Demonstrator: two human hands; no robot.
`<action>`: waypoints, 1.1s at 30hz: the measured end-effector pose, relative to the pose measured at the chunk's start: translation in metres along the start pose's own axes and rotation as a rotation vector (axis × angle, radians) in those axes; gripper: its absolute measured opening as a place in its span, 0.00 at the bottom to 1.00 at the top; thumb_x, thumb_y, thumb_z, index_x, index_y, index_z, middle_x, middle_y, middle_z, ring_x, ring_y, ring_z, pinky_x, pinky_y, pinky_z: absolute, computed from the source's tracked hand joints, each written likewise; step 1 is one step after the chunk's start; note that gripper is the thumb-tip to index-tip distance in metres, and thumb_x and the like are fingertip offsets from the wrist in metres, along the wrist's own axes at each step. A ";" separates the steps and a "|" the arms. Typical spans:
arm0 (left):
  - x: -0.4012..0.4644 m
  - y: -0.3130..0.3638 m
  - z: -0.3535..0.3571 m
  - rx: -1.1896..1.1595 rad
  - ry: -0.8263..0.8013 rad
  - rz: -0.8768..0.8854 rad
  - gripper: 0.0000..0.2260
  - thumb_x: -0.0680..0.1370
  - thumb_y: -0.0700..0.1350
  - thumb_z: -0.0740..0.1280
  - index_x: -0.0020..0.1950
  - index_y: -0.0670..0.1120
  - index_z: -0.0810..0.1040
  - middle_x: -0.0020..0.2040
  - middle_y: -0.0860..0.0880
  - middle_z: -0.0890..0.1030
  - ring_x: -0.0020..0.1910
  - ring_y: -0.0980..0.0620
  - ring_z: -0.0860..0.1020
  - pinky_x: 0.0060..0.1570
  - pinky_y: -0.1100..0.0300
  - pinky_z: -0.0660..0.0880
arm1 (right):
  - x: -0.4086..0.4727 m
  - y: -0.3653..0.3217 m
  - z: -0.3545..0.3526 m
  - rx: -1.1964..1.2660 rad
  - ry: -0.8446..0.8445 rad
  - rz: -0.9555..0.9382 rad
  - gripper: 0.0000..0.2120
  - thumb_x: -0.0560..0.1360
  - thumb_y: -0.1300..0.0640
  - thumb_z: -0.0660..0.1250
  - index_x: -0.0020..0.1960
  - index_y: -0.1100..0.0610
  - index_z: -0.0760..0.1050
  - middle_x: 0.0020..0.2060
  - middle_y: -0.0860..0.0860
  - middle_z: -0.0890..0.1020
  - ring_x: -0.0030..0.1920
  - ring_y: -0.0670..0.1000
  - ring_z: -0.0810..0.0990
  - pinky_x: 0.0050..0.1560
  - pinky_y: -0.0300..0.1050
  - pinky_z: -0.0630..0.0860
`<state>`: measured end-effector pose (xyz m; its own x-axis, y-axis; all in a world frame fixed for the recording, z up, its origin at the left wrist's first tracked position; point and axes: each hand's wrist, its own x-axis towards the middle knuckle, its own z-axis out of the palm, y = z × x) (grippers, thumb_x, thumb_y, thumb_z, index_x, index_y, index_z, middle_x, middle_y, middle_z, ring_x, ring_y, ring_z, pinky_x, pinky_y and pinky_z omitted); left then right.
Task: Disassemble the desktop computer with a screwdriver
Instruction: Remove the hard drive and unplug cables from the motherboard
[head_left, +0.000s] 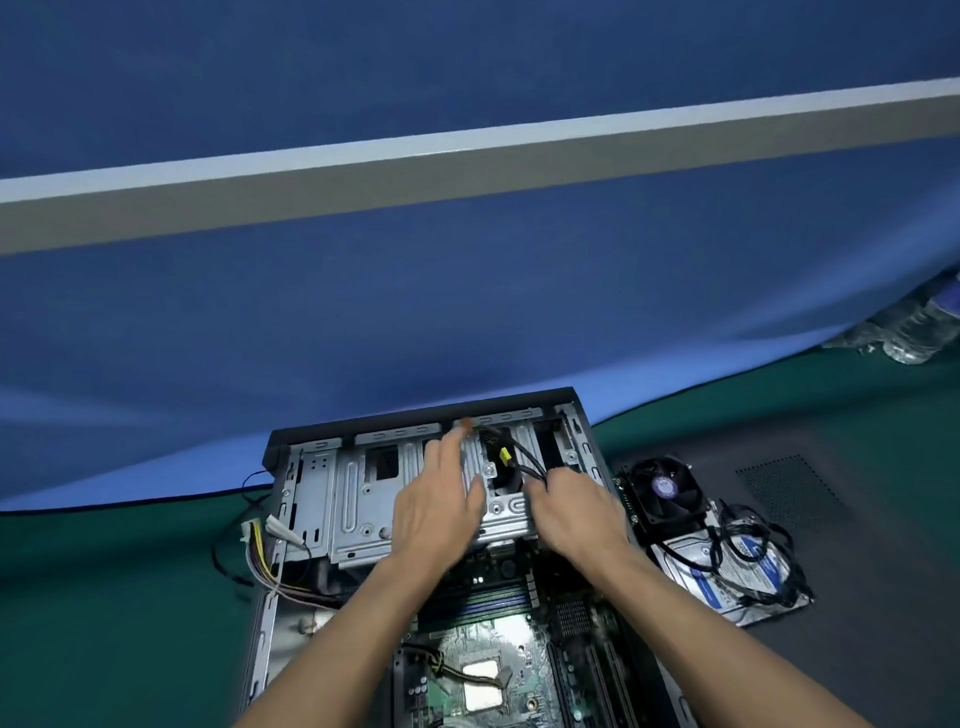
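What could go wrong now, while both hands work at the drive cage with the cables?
1. The right hand grips black cables that run into the drive cage; a hard pull may damage their plugs.
2. The left hand lies on bare sheet metal, whose edges may cut.
3. The open motherboard lies just under both forearms; a slip could hit it.

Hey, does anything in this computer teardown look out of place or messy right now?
Mostly expected mess. A cooler fan and hard drive lie outside the case, tangled in black cables. A loose wire bundle spills over the case's left edge. A plastic bottle lies on its side at far right.
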<state>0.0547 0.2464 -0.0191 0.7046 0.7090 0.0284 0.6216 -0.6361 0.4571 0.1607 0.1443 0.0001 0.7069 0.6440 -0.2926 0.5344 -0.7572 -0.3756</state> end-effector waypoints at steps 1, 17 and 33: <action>0.000 0.001 0.002 0.021 0.012 0.040 0.24 0.79 0.48 0.59 0.73 0.52 0.55 0.57 0.51 0.68 0.37 0.50 0.75 0.35 0.54 0.75 | 0.001 -0.001 -0.001 -0.007 -0.009 0.010 0.17 0.80 0.48 0.52 0.45 0.56 0.74 0.47 0.53 0.82 0.46 0.56 0.77 0.43 0.45 0.67; 0.009 0.022 0.022 -0.095 -0.012 0.169 0.14 0.80 0.45 0.57 0.65 0.48 0.69 0.57 0.48 0.75 0.54 0.48 0.69 0.57 0.56 0.67 | -0.011 0.033 -0.005 0.452 -0.010 -0.138 0.17 0.80 0.49 0.58 0.37 0.55 0.74 0.30 0.51 0.81 0.34 0.51 0.79 0.44 0.49 0.75; 0.007 0.010 0.015 -0.049 -0.109 0.221 0.18 0.74 0.36 0.60 0.64 0.44 0.72 0.66 0.48 0.72 0.67 0.50 0.66 0.69 0.58 0.57 | -0.011 0.012 -0.004 -0.040 0.120 -0.105 0.17 0.82 0.50 0.52 0.47 0.56 0.76 0.45 0.52 0.74 0.42 0.55 0.75 0.40 0.44 0.65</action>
<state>0.0714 0.2400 -0.0278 0.8561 0.5154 0.0380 0.4326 -0.7549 0.4930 0.1612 0.1279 0.0028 0.6954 0.7038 -0.1453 0.6245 -0.6919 -0.3625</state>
